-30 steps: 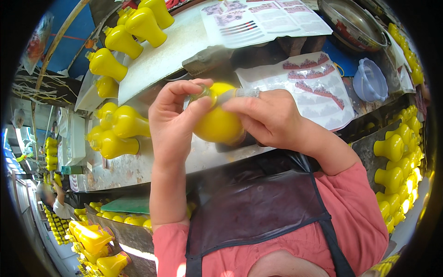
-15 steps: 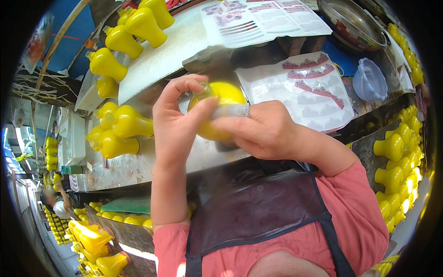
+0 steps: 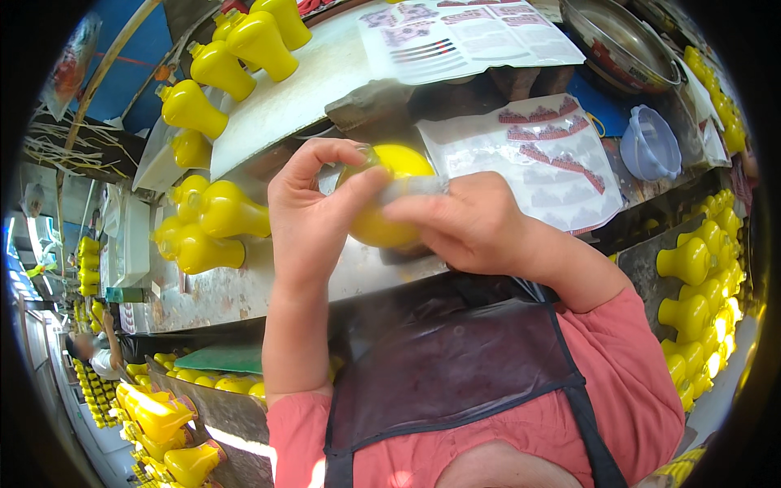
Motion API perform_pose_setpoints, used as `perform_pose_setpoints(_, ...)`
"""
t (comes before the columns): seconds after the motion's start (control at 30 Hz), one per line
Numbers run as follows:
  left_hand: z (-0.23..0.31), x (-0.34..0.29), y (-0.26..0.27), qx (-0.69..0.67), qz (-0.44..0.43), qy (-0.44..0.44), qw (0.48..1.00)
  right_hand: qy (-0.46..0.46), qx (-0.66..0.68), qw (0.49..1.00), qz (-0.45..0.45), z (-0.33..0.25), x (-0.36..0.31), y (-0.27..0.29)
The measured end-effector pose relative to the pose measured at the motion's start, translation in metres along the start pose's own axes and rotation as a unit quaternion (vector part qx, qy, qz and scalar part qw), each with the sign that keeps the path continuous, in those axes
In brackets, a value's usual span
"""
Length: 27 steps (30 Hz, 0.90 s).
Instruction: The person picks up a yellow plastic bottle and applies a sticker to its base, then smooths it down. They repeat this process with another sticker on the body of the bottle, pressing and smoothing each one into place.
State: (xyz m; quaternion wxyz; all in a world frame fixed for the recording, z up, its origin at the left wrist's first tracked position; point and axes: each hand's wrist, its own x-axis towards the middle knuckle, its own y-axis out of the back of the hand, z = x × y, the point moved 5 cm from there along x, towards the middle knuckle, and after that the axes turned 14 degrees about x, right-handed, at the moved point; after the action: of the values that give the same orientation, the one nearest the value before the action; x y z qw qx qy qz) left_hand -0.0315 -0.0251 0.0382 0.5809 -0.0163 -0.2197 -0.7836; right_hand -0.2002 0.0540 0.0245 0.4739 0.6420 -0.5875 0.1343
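Observation:
A glossy yellow bottle (image 3: 400, 159) is held over the worktable in front of me, its mouth turned up toward my left hand. My left hand (image 3: 313, 195) is closed on the bottle's neck, with thumb and index finger curled round it. Against the bottle's side my right hand (image 3: 476, 218) presses a pale grey, flat piece (image 3: 413, 187), gripped in its fingers. Motion blurs that piece, and I cannot tell whether it is cloth, a scraper or something else. The fingers cover much of the bottle.
Decal sheets (image 3: 529, 163) lie right of the bottle, and another printed sheet (image 3: 464, 41) lies beyond. Yellow bottles (image 3: 232, 210) rest at left, with more (image 3: 215, 69) on a white board. A lavender basin (image 3: 651, 145) and metal pan (image 3: 622, 41) stand right. Another person (image 3: 102, 358) is far left.
My right hand has shifted slightly up with the grey piece, which moves along the bottle's side. My left hand keeps its grip, and the bottle stays nearly in place.

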Motion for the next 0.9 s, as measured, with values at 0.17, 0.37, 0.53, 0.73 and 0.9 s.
perform_pose_setpoints(0.17,-0.008,-0.004,-0.001,-0.060,0.008,0.025,0.998,-0.079,0.102,0.990,0.048,0.024,0.008,0.008)
perform_pose_setpoints(0.37,-0.017,-0.014,-0.007,-0.156,0.005,0.039,0.987,-0.212,0.249,0.944,0.050,0.049,0.028,0.009)
perform_pose_setpoints(0.53,-0.019,-0.017,-0.010,-0.119,0.015,0.021,0.993,-0.341,0.321,0.883,-0.010,0.062,0.033,0.001)
perform_pose_setpoints(0.73,-0.020,-0.016,-0.012,-0.114,0.013,0.018,0.993,-0.330,0.305,0.892,-0.048,0.061,0.040,0.004)
perform_pose_setpoints(0.9,-0.021,-0.019,-0.011,-0.123,0.005,0.021,0.992,-0.330,0.295,0.895,-0.048,0.061,0.039,0.004)
